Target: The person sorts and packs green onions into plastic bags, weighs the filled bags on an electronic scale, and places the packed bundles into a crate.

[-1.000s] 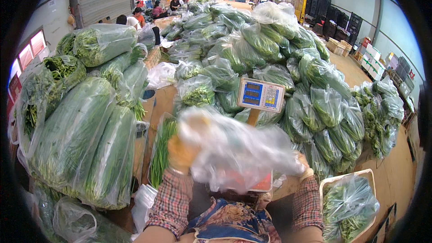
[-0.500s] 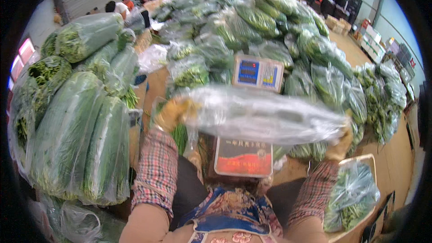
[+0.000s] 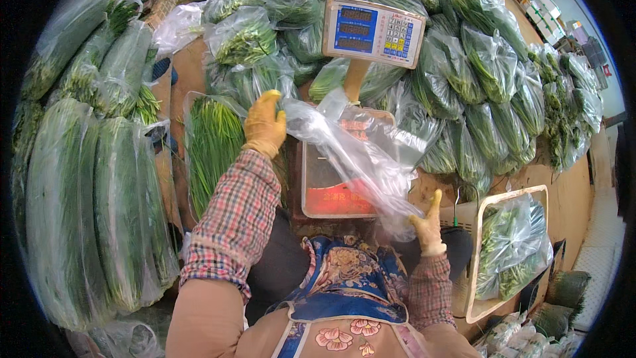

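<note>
Both gloved hands grip a clear plastic bag (image 3: 351, 152) stretched over the red scale tray (image 3: 331, 192): left hand (image 3: 264, 124) high, right hand (image 3: 427, 225) low, beneath the scale display (image 3: 374, 31)

room: scale tray (image 3: 331, 192) bare | blocked: bagged greens (image 3: 464, 73) behind; chives (image 3: 212, 146) (left)

Thin, glossy clear plastic bag (image 3: 358, 152), crinkled, held between both hands in matt yellow rubber-like gloves: left hand (image 3: 264, 124), right hand (image 3: 428, 225). Sleeves of woven plaid cloth. Scale (image 3: 374, 32) with smooth grey plastic head; bundles of greens (image 3: 490, 59) in shiny film.
</note>
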Available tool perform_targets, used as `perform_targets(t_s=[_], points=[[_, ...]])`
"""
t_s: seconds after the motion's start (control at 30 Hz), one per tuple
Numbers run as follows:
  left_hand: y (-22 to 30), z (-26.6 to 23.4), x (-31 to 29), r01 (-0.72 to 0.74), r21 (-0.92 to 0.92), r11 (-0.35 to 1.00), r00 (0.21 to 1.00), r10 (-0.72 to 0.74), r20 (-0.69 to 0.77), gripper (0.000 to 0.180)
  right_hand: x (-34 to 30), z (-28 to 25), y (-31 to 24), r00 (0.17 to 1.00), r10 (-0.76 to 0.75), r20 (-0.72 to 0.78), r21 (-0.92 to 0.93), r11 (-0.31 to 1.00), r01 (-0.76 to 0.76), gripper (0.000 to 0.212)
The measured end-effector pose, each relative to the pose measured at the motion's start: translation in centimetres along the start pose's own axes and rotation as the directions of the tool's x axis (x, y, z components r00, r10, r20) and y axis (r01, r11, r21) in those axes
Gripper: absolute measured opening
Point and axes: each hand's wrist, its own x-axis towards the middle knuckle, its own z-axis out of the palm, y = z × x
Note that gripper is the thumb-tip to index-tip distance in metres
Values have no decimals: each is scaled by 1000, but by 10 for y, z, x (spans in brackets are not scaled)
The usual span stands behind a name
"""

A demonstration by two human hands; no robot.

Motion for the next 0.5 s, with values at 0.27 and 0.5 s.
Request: perform_targets(t_s=[0.27, 0.5], points=[[17, -41, 14, 90, -678, 730, 996, -83, 43, 26, 13, 68, -134, 809, -478, 342, -51, 850, 524, 47], [-236, -86, -198, 824, -119, 554, 558, -830, -4, 32, 20, 150, -125, 814, -189, 548, 302, 953, 18, 31]])
